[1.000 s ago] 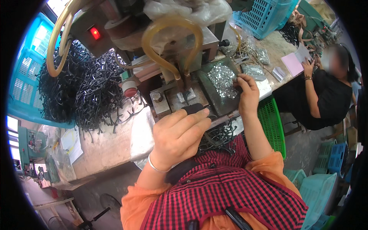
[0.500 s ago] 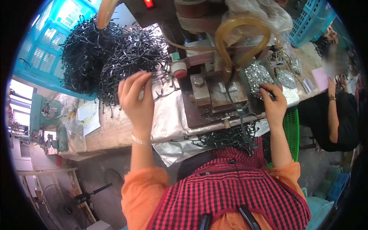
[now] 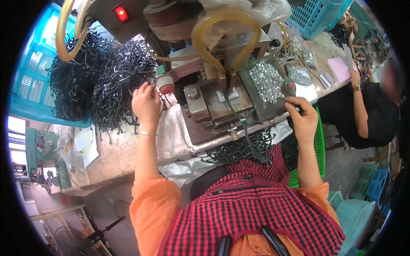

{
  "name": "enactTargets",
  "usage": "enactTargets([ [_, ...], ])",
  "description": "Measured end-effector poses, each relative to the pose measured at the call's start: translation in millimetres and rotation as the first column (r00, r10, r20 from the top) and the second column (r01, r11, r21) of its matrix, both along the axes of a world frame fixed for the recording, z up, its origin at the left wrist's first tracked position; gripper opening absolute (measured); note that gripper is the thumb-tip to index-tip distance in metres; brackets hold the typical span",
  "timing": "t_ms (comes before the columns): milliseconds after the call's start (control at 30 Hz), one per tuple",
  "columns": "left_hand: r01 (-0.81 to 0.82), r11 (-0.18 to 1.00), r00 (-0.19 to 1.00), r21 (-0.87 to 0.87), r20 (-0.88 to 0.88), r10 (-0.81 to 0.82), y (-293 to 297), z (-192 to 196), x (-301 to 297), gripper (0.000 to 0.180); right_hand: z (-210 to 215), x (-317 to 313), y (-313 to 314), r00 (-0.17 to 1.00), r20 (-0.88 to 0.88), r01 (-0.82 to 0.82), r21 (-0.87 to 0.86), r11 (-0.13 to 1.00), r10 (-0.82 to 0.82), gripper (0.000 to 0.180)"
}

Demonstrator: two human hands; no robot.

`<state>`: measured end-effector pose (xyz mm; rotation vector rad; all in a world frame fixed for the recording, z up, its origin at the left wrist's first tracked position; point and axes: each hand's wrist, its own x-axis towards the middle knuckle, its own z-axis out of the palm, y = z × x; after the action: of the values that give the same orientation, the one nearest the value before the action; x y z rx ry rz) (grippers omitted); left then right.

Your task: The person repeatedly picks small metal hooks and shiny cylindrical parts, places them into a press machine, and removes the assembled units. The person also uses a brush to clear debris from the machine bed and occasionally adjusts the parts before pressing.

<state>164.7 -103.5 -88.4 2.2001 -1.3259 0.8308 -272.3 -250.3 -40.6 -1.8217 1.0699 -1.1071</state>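
My left hand (image 3: 146,106) is closed, its bent fingers at the right edge of a heap of thin black curved strips (image 3: 121,72). Whatever its fingertips hold is hidden. My right hand (image 3: 304,121) has thumb and forefinger drawn together just off the near right corner of a dark tray (image 3: 256,100) of small shiny metal pieces (image 3: 265,81). Anything in that pinch is too small to make out. Between my hands stands a press with a metal die block (image 3: 232,106). A black strip (image 3: 253,143) runs from the die down over the front edge.
A red-topped button (image 3: 167,88) sits left of the die, and looped yellowish hoses (image 3: 198,36) hang above it. More black strips (image 3: 239,149) lie below the table edge, beside a green basket (image 3: 319,145). A co-worker's arm (image 3: 361,106) is at the right.
My right hand has come off the metal pieces toward the near edge of the tray. My left hand's fingers have curled in at the black strips. The whole view has shifted.
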Motion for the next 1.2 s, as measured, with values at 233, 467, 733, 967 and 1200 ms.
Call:
enactTargets([
  [233, -0.22, 0.948, 0.962, -0.229, -0.212, 0.172, 2, 25, -20, 0.015, 60, 103, -11, 0.856, 0.315, -0.442, 0.031, 0.897, 0.411, 0.037],
  [467, -0.129, 0.873, 0.99, -0.47, -0.008, 0.142, 21, 30, -28, 0.015, 62, 123, 10, 0.851, 0.36, -0.452, 0.131, 0.882, 0.383, 0.051],
  [733, -0.154, 0.604, 0.76, -0.782, -0.485, -0.434, 19, 50, -58, 0.021, 83, 123, 46, 0.732, 0.626, -0.509, 0.241, 0.826, 0.268, 0.059],
  [967, 0.605, 0.641, 0.727, -0.472, 0.0, -0.686, 34, 136, -176, 0.031, 21, 77, -23, 0.949, -0.308, -0.08, -0.445, 0.892, -0.068, 0.026],
  [1200, 0.719, 0.547, 0.577, -0.429, -0.069, -0.814, -4, 133, -211, 0.043, -32, 59, -44, 0.916, -0.344, -0.035, -0.586, 0.809, -0.209, 0.015],
])
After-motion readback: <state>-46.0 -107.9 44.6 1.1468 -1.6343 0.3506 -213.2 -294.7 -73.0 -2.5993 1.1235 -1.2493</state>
